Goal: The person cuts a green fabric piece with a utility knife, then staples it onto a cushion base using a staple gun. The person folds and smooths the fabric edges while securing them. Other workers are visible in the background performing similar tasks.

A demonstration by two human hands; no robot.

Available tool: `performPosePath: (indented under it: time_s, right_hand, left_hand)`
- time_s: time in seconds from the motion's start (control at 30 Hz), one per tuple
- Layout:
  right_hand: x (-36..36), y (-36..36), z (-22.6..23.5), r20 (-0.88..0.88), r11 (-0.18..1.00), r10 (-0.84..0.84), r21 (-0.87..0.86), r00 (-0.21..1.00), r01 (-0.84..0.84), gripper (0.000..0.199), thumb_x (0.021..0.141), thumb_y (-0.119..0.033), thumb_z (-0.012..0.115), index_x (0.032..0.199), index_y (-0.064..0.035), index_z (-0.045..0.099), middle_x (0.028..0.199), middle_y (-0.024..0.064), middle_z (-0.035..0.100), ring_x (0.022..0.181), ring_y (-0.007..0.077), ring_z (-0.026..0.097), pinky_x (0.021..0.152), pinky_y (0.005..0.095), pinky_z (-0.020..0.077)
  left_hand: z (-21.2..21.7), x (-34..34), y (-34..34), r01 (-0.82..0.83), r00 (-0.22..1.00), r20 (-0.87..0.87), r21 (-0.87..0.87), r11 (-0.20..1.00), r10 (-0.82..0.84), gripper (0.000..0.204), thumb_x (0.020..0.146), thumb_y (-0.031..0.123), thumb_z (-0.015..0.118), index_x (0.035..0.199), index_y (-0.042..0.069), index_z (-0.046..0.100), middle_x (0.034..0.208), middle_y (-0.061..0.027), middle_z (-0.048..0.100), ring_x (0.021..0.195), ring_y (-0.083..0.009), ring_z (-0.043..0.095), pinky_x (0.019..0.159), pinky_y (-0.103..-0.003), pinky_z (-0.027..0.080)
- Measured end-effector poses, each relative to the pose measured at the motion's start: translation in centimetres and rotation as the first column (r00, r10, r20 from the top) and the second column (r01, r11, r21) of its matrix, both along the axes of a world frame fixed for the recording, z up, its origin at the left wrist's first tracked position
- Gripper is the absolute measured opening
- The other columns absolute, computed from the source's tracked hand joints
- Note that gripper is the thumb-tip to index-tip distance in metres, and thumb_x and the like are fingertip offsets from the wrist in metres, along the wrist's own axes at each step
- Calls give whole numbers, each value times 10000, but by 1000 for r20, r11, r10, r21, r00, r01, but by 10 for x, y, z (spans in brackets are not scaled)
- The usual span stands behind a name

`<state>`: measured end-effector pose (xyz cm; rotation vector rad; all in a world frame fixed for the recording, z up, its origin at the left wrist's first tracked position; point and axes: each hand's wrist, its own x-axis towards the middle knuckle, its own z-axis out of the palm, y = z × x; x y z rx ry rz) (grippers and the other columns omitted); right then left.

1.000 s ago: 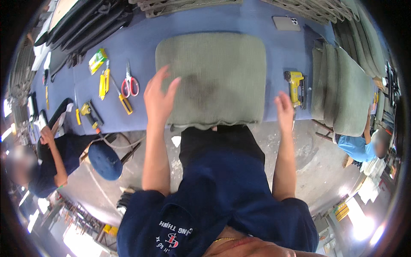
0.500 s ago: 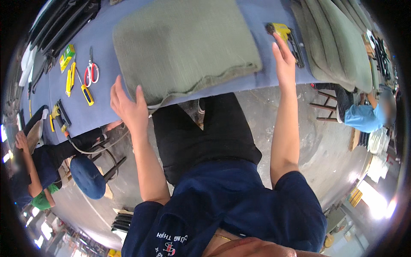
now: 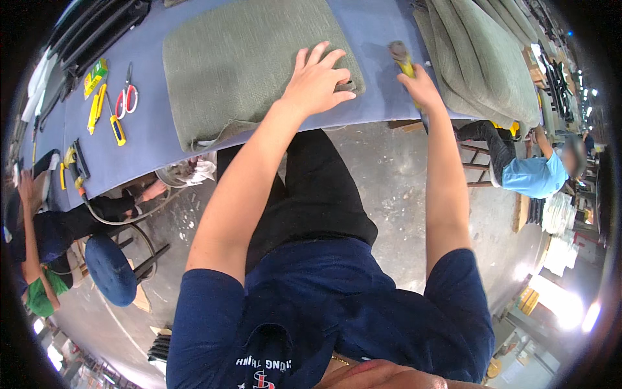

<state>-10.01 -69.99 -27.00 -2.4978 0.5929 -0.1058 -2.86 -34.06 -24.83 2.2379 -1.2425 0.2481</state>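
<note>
Navy tee, a bit wrinkled in front, with short, kinda loose sleeves. White lettering plus a red-and-white logo on the left chest. Pants are just black, and there's a thin gold chain at the neck.

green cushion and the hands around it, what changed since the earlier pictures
The right hand has taken hold of the yellow staple gun that lay on the table. The left hand has moved rightward, from the left side of the green cushion toward its near right corner. The scissors, yellow knife and yellow-handled screwdriver stayed on the table.
</note>
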Motion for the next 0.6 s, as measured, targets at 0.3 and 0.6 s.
performPosePath:
  time_s: [0.3,0.6]
  right_hand:
    - [-148,199,64,88,690,-289,710,953,144,318,1146,-277,650,1264,16,684,809,57,671,608,149,641,568,324,527]
    - [-122,233,41,73,754,-313,626,947,200,210,1097,-131,722,1196,44,782,789,13,707,616,86,612,573,292,502]
  left_hand:
    - [-4,26,-1,199,980,-19,84,977,-198,245,1044,409,760,1024,172,820,1594,-15,646,1604,-315,454,1321,-660,268]
    - [-14,33,-5,145,989,-24,76,987,-143,316,1076,396,724,878,151,742,1591,76,691,1599,-245,497,1345,-584,282]
